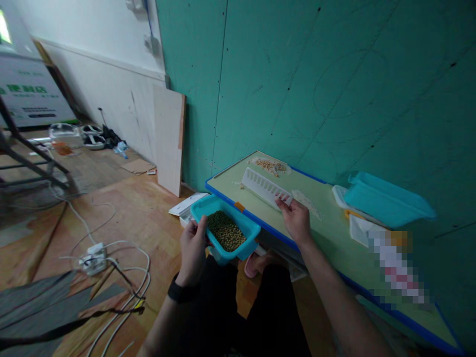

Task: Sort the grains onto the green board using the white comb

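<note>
My left hand (193, 250) grips the near left rim of a turquoise plastic basin (226, 257), held over my legs beside the table edge. Inside lie dark green beans and pale yellow-tan beans (227, 233), partly mixed. Over the low table (329, 243), my right hand (296, 219) pinches the near end of a long white slotted plastic tray (260, 184). Whether the tray touches the tabletop I cannot tell. Behind it spreads a patch of tan beans (270, 166) with whitish bits. A scatter of small white grains (307, 202) lies just beyond my right hand.
On the table's right, a second turquoise basin (388, 198) leans by the green wall, with white containers and a blurred-out package (397, 270) near it. A pale board (169, 141) leans on the wall. Cables and a power strip (93, 259) lie on the floor at left.
</note>
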`<state>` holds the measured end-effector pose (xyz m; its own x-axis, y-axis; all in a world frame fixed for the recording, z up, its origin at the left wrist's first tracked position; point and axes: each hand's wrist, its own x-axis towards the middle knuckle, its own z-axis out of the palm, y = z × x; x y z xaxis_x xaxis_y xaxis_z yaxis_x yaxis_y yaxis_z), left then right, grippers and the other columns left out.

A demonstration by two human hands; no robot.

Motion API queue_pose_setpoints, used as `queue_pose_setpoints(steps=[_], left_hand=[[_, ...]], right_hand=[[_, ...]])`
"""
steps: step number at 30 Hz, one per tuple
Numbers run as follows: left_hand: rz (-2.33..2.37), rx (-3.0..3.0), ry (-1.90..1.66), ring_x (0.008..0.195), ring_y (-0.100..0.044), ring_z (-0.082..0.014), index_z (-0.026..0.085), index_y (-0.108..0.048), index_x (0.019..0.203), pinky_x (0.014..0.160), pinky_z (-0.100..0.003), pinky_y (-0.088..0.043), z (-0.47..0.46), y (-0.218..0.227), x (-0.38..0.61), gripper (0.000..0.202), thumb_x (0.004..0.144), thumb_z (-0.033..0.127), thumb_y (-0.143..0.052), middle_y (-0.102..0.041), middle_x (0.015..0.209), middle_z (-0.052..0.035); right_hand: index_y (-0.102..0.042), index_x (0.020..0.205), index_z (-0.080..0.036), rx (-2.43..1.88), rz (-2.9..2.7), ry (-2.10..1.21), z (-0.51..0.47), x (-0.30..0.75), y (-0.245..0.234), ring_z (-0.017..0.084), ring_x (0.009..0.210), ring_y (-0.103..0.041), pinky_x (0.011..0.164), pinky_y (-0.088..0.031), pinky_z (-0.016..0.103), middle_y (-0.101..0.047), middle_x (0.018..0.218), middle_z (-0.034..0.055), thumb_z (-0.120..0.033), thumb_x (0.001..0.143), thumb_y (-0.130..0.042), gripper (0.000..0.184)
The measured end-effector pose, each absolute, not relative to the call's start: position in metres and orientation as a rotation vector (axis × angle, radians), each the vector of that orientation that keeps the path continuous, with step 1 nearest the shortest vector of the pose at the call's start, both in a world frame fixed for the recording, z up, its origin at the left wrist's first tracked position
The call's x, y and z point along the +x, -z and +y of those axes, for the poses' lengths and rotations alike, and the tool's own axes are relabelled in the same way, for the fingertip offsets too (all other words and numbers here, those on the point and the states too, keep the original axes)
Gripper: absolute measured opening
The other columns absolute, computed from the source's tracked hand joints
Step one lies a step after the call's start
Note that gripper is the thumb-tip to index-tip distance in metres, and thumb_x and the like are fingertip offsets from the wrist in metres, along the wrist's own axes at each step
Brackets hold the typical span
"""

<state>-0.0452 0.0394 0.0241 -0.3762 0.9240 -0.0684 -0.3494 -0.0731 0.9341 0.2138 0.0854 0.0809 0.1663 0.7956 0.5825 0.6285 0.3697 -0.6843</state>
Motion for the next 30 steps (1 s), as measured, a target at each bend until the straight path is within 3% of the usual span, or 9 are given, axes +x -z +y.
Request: queue_pose_setpoints(steps=[16, 30], left_hand=[[1.174, 0.717, -1.646, 0.046, -0.043, -0.0088, 0.02, -0.052, 0.07, 0.041, -0.02, -0.037, 0.039, -0.024, -0.045, 0.052, 0.07, 0.065, -0.079, -0.045, 0.055, 0.0071], [1.151, 0.703, -1.633, 0.045, -0.044, -0.0085, 0.021, -0.051, 0.07, 0.041, -0.02, -0.04, 0.044, -0.016, -0.048, 0.053, 0.069, 0.065, -0.079, -0.044, 0.055, 0.0082]], right_hand=[[-0.079, 0.097, -0.021, -1.332, -1.613, -0.235, 0.093, 0.217, -0.07, 0.028, 0.092, -0.076, 0.083, -0.058, 0.036, -0.08, 0.097, 0.0087, -0.052, 0.09, -0.063, 0.035], [-0.079, 0.081, -0.022, -1.167, -1.524, -0.619, 0.082, 0.214, -0.073, 0.026, 0.083, -0.075, 0.08, -0.059, 0.039, -0.08, 0.086, 0.0037, -0.061, 0.074, -0.077, 0.04]])
